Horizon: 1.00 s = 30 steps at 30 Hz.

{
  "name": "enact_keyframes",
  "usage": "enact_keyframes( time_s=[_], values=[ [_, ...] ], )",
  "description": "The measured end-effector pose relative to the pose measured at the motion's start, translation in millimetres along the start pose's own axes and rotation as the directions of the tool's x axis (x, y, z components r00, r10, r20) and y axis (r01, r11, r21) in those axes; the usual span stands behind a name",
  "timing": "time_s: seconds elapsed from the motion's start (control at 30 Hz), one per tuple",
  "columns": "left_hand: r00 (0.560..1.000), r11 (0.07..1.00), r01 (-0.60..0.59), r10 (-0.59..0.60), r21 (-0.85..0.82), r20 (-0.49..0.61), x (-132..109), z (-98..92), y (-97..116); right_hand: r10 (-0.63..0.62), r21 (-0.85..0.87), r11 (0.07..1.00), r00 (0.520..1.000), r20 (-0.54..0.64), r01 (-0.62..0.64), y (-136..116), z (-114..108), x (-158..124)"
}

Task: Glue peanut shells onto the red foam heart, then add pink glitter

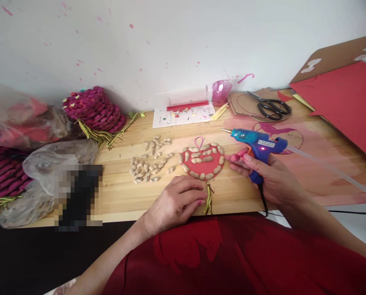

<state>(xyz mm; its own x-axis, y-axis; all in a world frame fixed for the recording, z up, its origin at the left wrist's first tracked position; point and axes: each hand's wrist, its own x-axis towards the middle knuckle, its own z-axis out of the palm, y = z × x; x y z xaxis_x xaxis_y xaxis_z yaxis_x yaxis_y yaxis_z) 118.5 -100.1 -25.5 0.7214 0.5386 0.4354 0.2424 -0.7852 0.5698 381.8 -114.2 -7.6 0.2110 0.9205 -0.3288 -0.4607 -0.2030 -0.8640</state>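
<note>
A blue hot glue gun (256, 143) is in my right hand (278, 180), its metal nozzle pointing left and a small light glowing on its body. A clear glue stick (330, 164) sticks out behind it. To the left lies a red rounded card (200, 169) edged with peanuts; several more peanuts (196, 155) sit in its upper middle. It has a pink loop on top and a yellow-green tassel (207, 199) below. My left hand (179, 200) rests at the card's lower edge beside the tassel, fingers curled together; whatever they hold, if anything, is hidden. Loose peanuts (146, 168) lie to the left.
Black-handled scissors (273, 107) lie on cardboard at the back right. Red card sheets (345, 102) lean at far right. A pink cup (221, 92) and a paper with small stars (183, 114) stand by the wall. Purple peanut-covered pieces (93, 108) and plastic bags (53, 164) fill the left.
</note>
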Motion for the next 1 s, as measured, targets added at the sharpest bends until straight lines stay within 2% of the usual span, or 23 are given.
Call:
enact_keyframes(
  time_s=[0.1,0.23,0.37,0.57,0.7,0.87,1.0],
  values=[
    [0.991,0.997,0.054,-0.046,0.057,-0.127,-2.3,-2.7,2.6,-0.029,-0.016,0.999,0.999,-0.015,0.028,2.6,-1.2,0.2],
    [0.977,0.984,0.110,-0.081,0.141,-0.199,-3.0,-10.2,2.7,-0.069,-0.046,0.997,0.998,0.009,0.069,4.0,-1.5,3.0],
    [0.949,0.941,0.204,-0.122,0.271,-0.292,-0.3,-24.0,-7.3,-0.074,-0.044,0.996,0.997,0.023,0.075,4.5,-0.3,5.4],
    [0.927,0.881,0.293,-0.167,0.371,-0.336,5.4,-36.9,-23.3,-0.076,-0.021,0.997,0.996,0.039,0.076,6.3,0.2,5.4],
    [0.940,0.850,0.303,-0.192,0.432,-0.281,7.7,-33.7,-26.6,-0.069,-0.013,0.998,0.998,0.013,0.069,8.0,-0.6,5.2],
    [0.973,0.813,0.230,-0.187,0.535,-0.135,11.8,-33.4,-33.5,-0.035,-0.027,0.999,0.999,0.020,0.035,8.9,-0.1,4.4],
    [0.988,0.827,0.138,-0.153,0.545,-0.016,15.9,-39.0,-39.6,-0.046,-0.043,0.998,0.998,0.043,0.047,10.8,-2.0,4.2]
  ],
)
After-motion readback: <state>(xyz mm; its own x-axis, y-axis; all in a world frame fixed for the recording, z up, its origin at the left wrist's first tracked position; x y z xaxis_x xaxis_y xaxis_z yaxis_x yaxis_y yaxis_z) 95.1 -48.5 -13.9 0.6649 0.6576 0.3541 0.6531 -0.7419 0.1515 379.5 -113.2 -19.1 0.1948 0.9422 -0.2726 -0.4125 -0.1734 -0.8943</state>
